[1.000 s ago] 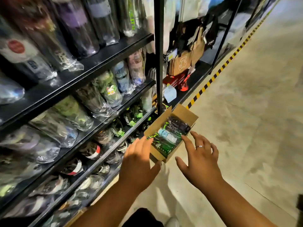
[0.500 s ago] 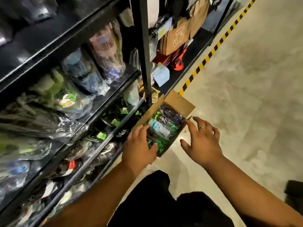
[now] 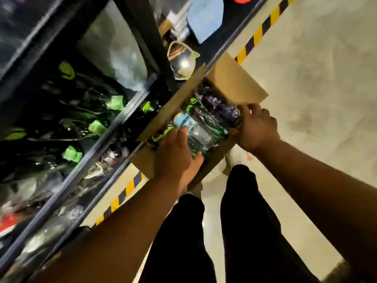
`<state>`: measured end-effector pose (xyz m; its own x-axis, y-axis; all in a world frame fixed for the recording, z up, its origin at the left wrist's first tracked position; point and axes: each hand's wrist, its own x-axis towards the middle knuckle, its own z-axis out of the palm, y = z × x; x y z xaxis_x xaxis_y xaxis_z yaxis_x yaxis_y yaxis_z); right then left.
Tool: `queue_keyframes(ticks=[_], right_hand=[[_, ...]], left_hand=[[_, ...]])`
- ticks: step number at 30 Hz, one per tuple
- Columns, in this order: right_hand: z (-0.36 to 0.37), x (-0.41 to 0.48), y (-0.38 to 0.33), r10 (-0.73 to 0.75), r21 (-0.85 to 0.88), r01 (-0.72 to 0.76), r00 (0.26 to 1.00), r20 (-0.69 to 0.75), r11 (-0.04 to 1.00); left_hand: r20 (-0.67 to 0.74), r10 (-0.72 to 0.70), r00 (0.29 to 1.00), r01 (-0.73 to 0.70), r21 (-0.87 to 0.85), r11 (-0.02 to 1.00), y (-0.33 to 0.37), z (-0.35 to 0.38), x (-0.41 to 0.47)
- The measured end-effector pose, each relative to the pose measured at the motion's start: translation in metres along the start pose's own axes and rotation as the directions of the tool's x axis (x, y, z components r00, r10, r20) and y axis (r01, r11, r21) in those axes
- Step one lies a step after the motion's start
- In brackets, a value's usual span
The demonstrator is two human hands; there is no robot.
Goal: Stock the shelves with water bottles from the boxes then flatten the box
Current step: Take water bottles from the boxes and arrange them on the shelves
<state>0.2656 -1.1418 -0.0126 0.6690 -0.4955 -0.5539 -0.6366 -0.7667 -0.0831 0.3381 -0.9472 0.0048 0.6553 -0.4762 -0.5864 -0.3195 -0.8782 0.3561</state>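
- Both grips have come down onto the box (image 3: 142,163). The left grip (image 3: 175,154) now lies over the wrapped bottles (image 3: 206,127) inside; whether it has closed on one, I cannot tell.
- The right grip (image 3: 256,129) curls over the box's right wall, holding it.
- Steady the box and lift one bottle straight up, clear of the raised flap (image 3: 236,80).
- The shelf (image 3: 114,127) edge sits just beside the box's left; open floor (image 3: 316,99) lies to the right.
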Motion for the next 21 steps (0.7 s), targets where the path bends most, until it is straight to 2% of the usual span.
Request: queue_keyframes(ticks=[4, 8, 12, 15, 18, 21], right_hand=[[0.062, 0.100, 0.024, -0.078, -0.124, 0.084, 0.996, 0.051, 0.989], [0.128, 0.172, 0.038, -0.088, -0.167, 0.108, 0.989, 0.122, 0.980], [0.185, 0.210, 0.040, -0.056, -0.227, 0.094, 0.984, 0.169, 0.969], [0.201, 0.223, 0.042, -0.045, -0.281, 0.093, 0.984, 0.172, 0.955], [0.195, 0.223, 0.045, -0.062, -0.233, 0.107, 0.979, 0.193, 0.967], [0.173, 0.221, 0.052, -0.065, -0.097, 0.091, 0.967, 0.246, 0.991]], left_hand=[[-0.009, -0.096, 0.995, 0.095, -0.061, 0.994, -0.005, 0.068, 0.055], [0.024, -0.206, 0.978, 0.207, -0.144, 0.968, -0.008, 0.130, 0.106], [-0.002, -0.264, 0.965, 0.257, -0.221, 0.941, -0.016, 0.175, 0.137], [0.022, -0.278, 0.960, 0.273, -0.264, 0.925, -0.019, 0.197, 0.140], [0.049, -0.300, 0.953, 0.300, -0.310, 0.902, -0.022, 0.203, 0.132], [0.076, -0.353, 0.933, 0.354, -0.380, 0.855, -0.017, 0.196, 0.128]])
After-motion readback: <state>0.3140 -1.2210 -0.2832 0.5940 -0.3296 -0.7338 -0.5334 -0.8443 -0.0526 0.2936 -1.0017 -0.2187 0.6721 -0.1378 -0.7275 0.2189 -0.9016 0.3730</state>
